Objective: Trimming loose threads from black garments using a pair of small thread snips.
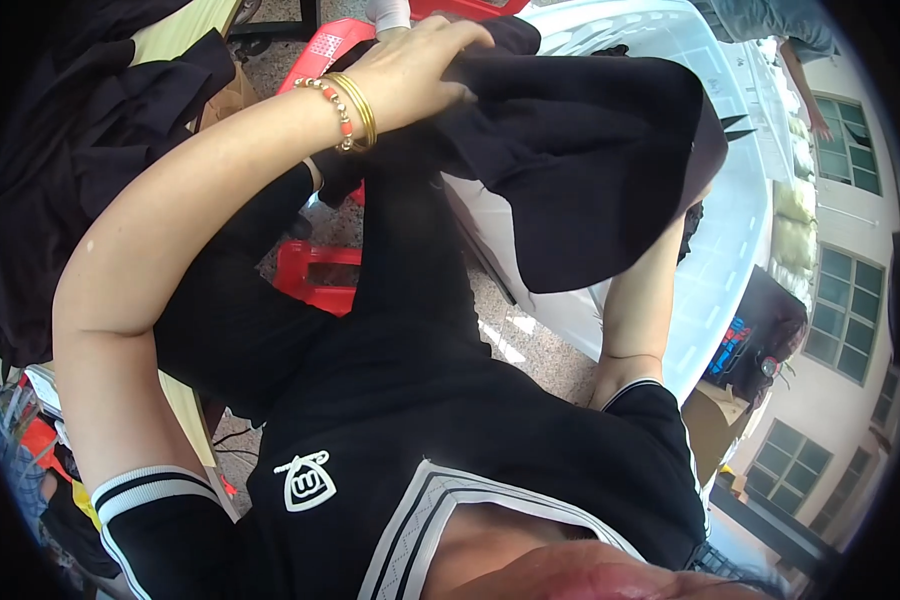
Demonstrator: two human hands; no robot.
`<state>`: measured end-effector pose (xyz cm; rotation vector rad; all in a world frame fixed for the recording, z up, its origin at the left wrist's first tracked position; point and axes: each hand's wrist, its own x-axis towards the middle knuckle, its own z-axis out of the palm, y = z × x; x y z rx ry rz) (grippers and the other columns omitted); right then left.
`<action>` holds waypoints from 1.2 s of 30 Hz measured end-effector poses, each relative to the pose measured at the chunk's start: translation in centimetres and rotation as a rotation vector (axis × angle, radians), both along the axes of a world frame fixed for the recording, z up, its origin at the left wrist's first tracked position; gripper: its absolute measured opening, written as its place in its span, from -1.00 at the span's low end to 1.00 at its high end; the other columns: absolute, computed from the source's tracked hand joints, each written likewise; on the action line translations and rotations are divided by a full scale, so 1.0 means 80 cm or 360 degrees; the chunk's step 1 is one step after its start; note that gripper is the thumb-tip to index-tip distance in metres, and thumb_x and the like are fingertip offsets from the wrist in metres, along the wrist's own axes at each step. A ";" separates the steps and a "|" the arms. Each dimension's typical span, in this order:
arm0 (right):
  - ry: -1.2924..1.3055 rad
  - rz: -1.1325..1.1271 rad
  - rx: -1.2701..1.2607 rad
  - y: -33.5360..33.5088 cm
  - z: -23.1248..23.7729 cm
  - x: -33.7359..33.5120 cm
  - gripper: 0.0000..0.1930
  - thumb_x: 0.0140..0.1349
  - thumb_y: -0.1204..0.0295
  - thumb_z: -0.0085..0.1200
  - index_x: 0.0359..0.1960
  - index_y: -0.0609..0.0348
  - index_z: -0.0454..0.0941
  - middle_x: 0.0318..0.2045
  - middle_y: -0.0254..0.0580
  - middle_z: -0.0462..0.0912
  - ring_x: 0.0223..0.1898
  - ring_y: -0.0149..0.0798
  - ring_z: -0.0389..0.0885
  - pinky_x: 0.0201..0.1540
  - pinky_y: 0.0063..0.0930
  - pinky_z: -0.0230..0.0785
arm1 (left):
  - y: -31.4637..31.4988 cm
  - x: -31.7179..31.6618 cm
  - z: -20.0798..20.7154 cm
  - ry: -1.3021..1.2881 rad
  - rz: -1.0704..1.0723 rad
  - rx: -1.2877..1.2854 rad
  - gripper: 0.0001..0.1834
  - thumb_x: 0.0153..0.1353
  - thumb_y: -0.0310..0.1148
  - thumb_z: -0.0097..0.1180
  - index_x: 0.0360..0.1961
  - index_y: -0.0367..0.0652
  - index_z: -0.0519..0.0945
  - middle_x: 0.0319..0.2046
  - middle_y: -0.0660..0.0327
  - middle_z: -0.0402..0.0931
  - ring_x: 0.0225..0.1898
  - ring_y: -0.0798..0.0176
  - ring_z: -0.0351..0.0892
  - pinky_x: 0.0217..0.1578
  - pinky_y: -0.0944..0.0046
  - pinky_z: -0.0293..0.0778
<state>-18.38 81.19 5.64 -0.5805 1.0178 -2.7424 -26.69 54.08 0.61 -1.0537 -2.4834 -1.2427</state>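
A piece of dark cloth (pixel 590 150) hangs between my hands, its near edge draped over my right wrist. My left hand (pixel 420 70), with gold bangles and a beaded bracelet at the wrist, grips the cloth's left side, thumb and fingers on the fabric. My right hand (pixel 715 180) is mostly hidden behind the cloth's right side; only a bit of skin shows. Beside it, the two pointed dark blades of a pair of snips (pixel 738 127) stick out, slightly apart. Their handles are hidden in that hand behind the cloth.
A large pale-blue plastic tub (pixel 735 260) stands at the right, dark pieces inside. More dark cloth (pixel 60 170) is heaped over a light wooden table (pixel 175 32) at the left. Red plastic stools (pixel 315 275) stand beyond my legs. A cardboard box (pixel 715 420) is at the far right.
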 end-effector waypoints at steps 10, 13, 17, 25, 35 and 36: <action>0.0094 -0.0690 0.1409 0.020 0.032 0.000 -0.58 0.23 0.14 -0.01 -0.24 0.36 0.51 -0.58 -0.35 0.34 -0.55 -0.50 0.27 -0.51 -0.65 0.08 | -0.022 0.017 0.117 -0.0265 -0.0413 0.0756 -0.87 0.24 -0.44 0.07 -0.32 -0.29 0.59 -0.38 0.14 0.60 -0.32 0.30 0.58 -0.21 0.33 0.44; -0.0184 -0.0262 0.0974 -0.017 0.015 -0.002 -0.54 0.25 0.12 0.06 -0.07 0.34 0.53 -0.55 -0.47 0.46 -0.64 -0.63 0.21 -0.58 -0.79 -0.02 | -0.017 0.026 0.108 0.0741 -0.0262 0.0190 -0.85 0.17 -0.52 0.03 -0.23 -0.31 0.54 -0.33 -0.01 0.53 -0.20 -0.09 0.55 -0.14 0.18 0.45; 0.0121 -0.0615 0.1706 -0.085 0.019 0.011 -0.79 0.16 0.55 0.26 -0.17 0.33 0.62 -0.36 -0.41 0.65 -0.39 -0.58 0.54 -0.30 -0.71 0.37 | -0.006 0.022 0.071 0.0144 -0.0331 0.0523 -0.88 0.21 -0.44 0.10 -0.28 -0.28 0.58 -0.35 0.06 0.58 -0.27 0.11 0.61 -0.24 0.28 0.45; 0.0557 -0.0742 0.1744 -0.066 0.044 0.013 -0.83 0.09 0.64 0.28 -0.25 0.29 0.62 -0.41 -0.40 0.61 -0.37 -0.56 0.52 -0.28 -0.70 0.35 | -0.007 -0.008 0.034 -0.1002 -0.0663 -0.0041 -0.52 0.22 -0.19 0.21 0.09 -0.24 0.53 -0.17 0.24 0.57 -0.04 0.40 0.51 0.02 0.41 0.36; 0.0751 -0.0820 0.1718 -0.018 0.049 -0.006 -0.80 0.05 0.69 0.24 -0.24 0.28 0.69 -0.39 -0.34 0.61 -0.31 -0.47 0.52 -0.19 -0.66 0.31 | -0.026 -0.003 0.058 -0.1763 -0.0765 0.0495 -0.60 0.20 -0.21 0.27 0.04 -0.11 0.60 -0.14 0.33 0.61 0.00 0.48 0.50 0.13 0.39 0.31; 0.0808 -0.0800 0.1775 -0.014 0.051 -0.006 -0.79 0.05 0.70 0.24 -0.24 0.28 0.69 -0.38 -0.34 0.61 -0.31 -0.46 0.52 -0.19 -0.66 0.31 | -0.023 -0.004 0.055 -0.1771 -0.0782 0.0492 -0.60 0.20 -0.21 0.27 0.04 -0.11 0.60 -0.14 0.33 0.61 0.00 0.48 0.50 0.13 0.39 0.31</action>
